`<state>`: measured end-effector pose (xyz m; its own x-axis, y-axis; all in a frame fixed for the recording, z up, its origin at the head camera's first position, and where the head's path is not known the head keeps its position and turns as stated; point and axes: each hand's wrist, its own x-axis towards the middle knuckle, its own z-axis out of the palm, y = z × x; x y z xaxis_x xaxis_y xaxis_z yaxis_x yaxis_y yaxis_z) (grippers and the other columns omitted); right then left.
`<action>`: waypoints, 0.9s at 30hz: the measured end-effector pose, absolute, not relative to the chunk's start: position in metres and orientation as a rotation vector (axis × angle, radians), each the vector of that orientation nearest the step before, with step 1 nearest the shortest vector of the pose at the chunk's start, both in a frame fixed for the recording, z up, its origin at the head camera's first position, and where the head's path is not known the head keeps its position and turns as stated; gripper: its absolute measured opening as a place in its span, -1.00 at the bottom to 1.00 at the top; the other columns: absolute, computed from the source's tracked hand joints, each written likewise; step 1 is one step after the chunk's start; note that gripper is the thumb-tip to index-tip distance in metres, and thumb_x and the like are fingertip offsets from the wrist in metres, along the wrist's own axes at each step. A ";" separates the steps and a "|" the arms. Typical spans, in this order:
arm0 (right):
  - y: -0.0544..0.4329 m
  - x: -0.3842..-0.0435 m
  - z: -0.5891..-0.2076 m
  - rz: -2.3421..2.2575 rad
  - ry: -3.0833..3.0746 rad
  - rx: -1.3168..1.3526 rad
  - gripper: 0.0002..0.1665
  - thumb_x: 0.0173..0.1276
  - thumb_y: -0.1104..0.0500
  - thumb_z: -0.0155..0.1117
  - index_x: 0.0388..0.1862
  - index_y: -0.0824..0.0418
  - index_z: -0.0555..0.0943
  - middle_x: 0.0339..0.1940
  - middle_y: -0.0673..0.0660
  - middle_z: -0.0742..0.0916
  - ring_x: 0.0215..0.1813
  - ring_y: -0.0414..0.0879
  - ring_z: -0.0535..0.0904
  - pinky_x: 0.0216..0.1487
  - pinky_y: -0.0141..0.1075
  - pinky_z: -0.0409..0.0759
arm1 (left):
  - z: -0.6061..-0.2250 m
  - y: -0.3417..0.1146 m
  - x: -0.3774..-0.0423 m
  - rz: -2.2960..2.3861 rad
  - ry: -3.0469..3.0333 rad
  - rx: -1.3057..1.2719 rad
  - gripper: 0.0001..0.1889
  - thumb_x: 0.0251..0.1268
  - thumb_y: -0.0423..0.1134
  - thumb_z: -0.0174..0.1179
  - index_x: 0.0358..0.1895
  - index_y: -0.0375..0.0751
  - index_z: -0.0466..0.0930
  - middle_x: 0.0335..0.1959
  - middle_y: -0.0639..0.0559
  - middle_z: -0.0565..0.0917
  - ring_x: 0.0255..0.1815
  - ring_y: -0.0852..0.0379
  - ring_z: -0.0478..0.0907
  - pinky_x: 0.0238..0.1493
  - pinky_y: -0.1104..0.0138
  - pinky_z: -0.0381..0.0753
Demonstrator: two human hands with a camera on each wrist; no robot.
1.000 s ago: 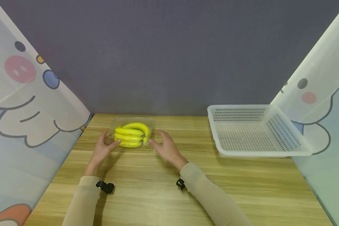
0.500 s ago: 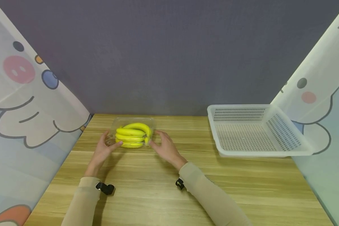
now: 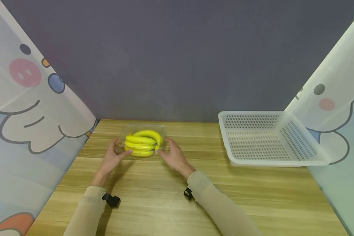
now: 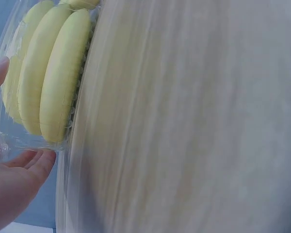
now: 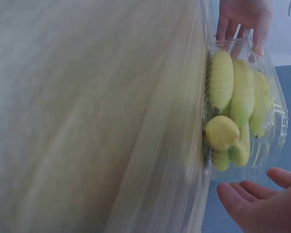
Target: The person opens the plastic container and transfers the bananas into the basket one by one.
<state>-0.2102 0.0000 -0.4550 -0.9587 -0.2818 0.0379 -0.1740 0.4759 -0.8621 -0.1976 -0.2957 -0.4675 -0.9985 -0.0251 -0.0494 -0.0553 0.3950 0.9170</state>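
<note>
A clear plastic box of bananas (image 3: pixel 140 140) rests near the back left of the wooden table. In the head view my left hand (image 3: pixel 110 160) is at its left end, thumb tip over the front corner. The left wrist view shows that hand's fingers (image 4: pixel 41 162) curled against the end of the box, with the thumb by its upper side. My right hand (image 3: pixel 175 158) is at the right end, thumb near the front corner. In the right wrist view its spread fingers (image 5: pixel 233 194) lie just off the box, seemingly not gripping it.
A white perforated plastic basket (image 3: pixel 255 139) sits at the back right of the table (image 3: pixel 171 203). Behind the table rises a grey panel (image 3: pixel 177 62). Cartoon-printed curtains (image 3: pixel 32 108) close off both sides. Each sleeve carries a small black wrist camera (image 3: pixel 112 200).
The box of bananas has slid a little to the right, together with my left hand. My right hand has stayed nearly in place, now closer to the box. The head view has shifted slightly.
</note>
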 end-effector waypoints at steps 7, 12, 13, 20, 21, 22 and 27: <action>-0.002 -0.211 -0.459 -1.583 2.563 -0.382 -0.11 0.43 -0.12 0.30 0.58 0.22 0.24 0.52 0.25 0.40 0.51 0.19 0.31 0.46 0.14 0.29 | -0.468 -0.287 -0.196 1.700 2.598 -0.034 0.16 0.34 0.02 0.38 0.67 -0.09 -0.40 0.58 -0.43 -0.06 0.50 -0.42 0.07 0.39 -0.29 0.22; -0.002 -0.213 -0.466 -1.669 2.523 -0.339 -0.09 0.40 -0.06 0.35 0.59 0.22 0.20 0.45 0.27 0.46 0.42 0.16 0.41 0.38 0.04 0.43 | -0.468 -0.278 -0.196 1.717 2.589 -0.035 0.15 0.33 -0.03 0.40 0.66 -0.15 -0.37 0.53 -0.45 0.08 0.47 -0.38 0.15 0.41 -0.22 0.24; -0.002 -0.213 -0.467 -1.685 2.514 -0.329 -0.09 0.41 -0.06 0.34 0.59 0.21 0.20 0.45 0.27 0.46 0.40 0.14 0.42 0.36 0.02 0.46 | -0.468 -0.276 -0.196 1.724 2.579 -0.037 0.15 0.33 -0.04 0.40 0.66 -0.15 -0.37 0.51 -0.45 0.10 0.45 -0.37 0.19 0.40 -0.19 0.27; 0.000 -0.214 -0.470 -1.717 2.478 -0.325 -0.07 0.45 -0.05 0.31 0.62 0.21 0.12 0.46 0.27 0.40 0.42 0.14 0.38 0.34 -0.05 0.49 | -0.467 -0.271 -0.196 1.713 2.546 -0.067 0.17 0.33 -0.04 0.40 0.65 -0.16 -0.40 0.58 -0.47 -0.11 0.51 -0.42 0.06 0.40 -0.23 0.24; 0.000 -0.214 -0.470 -1.710 2.481 -0.325 -0.06 0.45 -0.06 0.31 0.62 0.21 0.11 0.47 0.28 0.40 0.42 0.15 0.38 0.33 -0.04 0.49 | -0.466 -0.271 -0.196 1.708 2.540 -0.073 0.17 0.33 -0.05 0.40 0.65 -0.17 -0.41 0.59 -0.48 -0.14 0.53 -0.43 0.01 0.42 -0.24 0.21; 0.000 -0.214 -0.470 -1.706 2.482 -0.325 -0.05 0.45 -0.06 0.30 0.63 0.22 0.10 0.47 0.28 0.39 0.42 0.15 0.38 0.33 -0.03 0.49 | -0.463 -0.270 -0.195 1.703 2.530 -0.080 0.16 0.34 -0.07 0.39 0.65 -0.19 -0.42 0.59 -0.49 -0.17 0.54 -0.45 -0.03 0.43 -0.26 0.18; 0.002 -0.215 -0.470 -1.703 2.487 -0.321 -0.04 0.43 -0.05 0.32 0.63 0.21 0.10 0.48 0.29 0.38 0.41 0.16 0.39 0.32 -0.02 0.50 | -0.461 -0.269 -0.195 1.695 2.522 -0.078 0.17 0.33 -0.03 0.40 0.65 -0.19 -0.41 0.59 -0.47 -0.16 0.54 -0.44 -0.02 0.42 -0.27 0.20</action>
<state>-0.2149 0.0022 -0.4703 -0.9715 -0.2354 0.0282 -0.1114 0.3483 -0.9308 -0.1947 -0.2687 -0.4608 -0.9935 0.0142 -0.1127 -0.0990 0.3786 0.9202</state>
